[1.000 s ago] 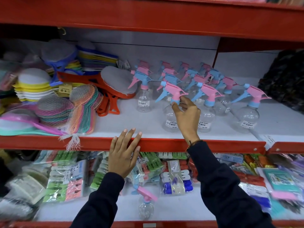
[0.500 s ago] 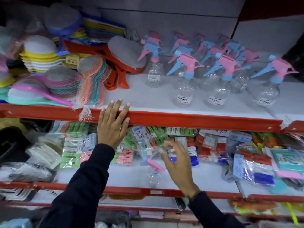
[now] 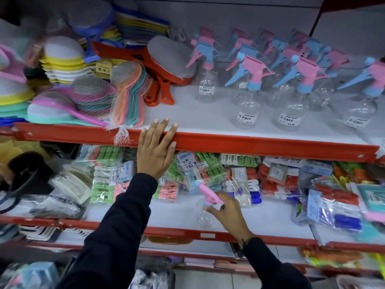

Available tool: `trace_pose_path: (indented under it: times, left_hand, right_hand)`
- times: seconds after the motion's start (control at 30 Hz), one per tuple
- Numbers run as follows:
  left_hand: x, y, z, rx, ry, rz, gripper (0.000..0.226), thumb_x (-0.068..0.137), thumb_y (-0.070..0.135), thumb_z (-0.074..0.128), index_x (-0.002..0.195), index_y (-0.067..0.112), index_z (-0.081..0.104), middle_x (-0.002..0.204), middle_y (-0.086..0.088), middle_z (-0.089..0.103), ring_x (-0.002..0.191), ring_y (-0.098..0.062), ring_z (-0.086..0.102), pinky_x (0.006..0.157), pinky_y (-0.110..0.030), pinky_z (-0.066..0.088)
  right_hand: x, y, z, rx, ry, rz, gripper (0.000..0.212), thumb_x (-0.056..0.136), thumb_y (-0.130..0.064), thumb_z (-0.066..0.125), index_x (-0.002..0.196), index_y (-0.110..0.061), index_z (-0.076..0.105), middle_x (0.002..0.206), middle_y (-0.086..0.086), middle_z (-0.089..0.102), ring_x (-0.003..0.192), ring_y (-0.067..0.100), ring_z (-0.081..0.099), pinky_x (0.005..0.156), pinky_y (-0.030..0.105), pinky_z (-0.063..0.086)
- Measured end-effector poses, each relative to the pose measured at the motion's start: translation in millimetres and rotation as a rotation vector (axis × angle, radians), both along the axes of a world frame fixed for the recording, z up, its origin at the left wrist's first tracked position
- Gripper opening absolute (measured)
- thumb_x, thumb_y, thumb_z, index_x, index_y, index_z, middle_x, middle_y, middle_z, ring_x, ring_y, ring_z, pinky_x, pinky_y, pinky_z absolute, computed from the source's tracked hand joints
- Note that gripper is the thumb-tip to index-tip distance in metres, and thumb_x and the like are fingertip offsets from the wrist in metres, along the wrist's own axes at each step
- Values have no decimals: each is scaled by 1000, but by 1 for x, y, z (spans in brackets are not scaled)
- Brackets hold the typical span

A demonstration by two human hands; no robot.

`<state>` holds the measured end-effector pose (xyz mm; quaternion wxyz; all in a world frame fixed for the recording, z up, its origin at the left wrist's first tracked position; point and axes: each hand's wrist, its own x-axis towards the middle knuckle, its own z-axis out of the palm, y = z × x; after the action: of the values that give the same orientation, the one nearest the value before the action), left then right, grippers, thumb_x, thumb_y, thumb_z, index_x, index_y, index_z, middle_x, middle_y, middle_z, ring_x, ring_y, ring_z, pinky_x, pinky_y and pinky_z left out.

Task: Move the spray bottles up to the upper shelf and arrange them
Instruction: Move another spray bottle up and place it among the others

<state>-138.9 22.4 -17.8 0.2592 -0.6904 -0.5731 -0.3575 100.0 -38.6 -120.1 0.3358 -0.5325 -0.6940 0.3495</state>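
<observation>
Several clear spray bottles with pink and blue trigger heads stand in rows on the right half of the upper shelf. One more spray bottle, with a pink head, stands alone at the front of the lower shelf. My right hand is at this bottle, thumb and fingers closed around its neck and trigger head. My left hand lies flat over the red front rim of the upper shelf, fingers spread and holding nothing. Dark sleeves cover both arms.
Netted scrub pads, stacked sponges and orange-handled brushes fill the left half of the upper shelf. Bagged clothes pegs and other packets crowd the back of the lower shelf. White shelf surface shows in front of the upper bottles.
My right hand left the upper-shelf bottles, dropped to the lower shelf and closed on the lone bottle. The view tilted downward. My left hand stayed on the red rim.
</observation>
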Motion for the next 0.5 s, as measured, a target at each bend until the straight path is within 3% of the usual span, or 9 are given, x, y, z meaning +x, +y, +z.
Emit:
trace_pose_path:
  times: [0.1, 0.2, 0.23, 0.33, 0.5]
  left_hand:
    - [0, 1, -1, -1, -11, -3, 43, 99, 33, 33, 141, 26, 38, 143, -6, 47, 138, -21, 28, 117, -32, 5]
    - [0, 0, -1, 0, -19, -9, 43, 99, 34, 33, 141, 26, 38, 143, -5, 47, 138, -21, 28, 117, -32, 6]
    - [0, 0, -1, -1, -21, -11, 43, 99, 33, 33, 141, 26, 38, 143, -5, 47, 138, -21, 29, 117, -32, 6]
    - [1, -1, -1, -13, -34, -16, 43, 98, 33, 34, 141, 26, 38, 142, -5, 48, 137, -21, 29, 117, -31, 5]
    - [1, -4, 3, -44, -44, -40, 42, 100, 35, 30, 140, 25, 39, 140, -6, 50, 136, -22, 31, 116, -32, 9]
  right_hand:
    - [8, -6, 48, 112, 109, -40, 31, 68, -32, 80, 88, -45, 59, 79, -10, 62, 58, -1, 48, 51, 11, 38]
    - [12, -12, 109, 242, 263, -61, 29, 63, -50, 76, 89, -52, 62, 79, -9, 66, 62, -1, 55, 52, 12, 44]
    - [13, -12, 129, 265, 320, -52, 31, 62, -54, 75, 91, -52, 62, 83, -8, 68, 67, 3, 60, 56, 18, 51]
    - [13, -4, 183, 344, 473, -17, 38, 63, -48, 78, 99, -40, 66, 93, 3, 72, 78, 28, 67, 67, 37, 58]
    - [-3, 34, 245, 540, 453, -72, 32, 71, -38, 77, 98, -26, 67, 91, 9, 68, 73, 12, 59, 66, 22, 50]
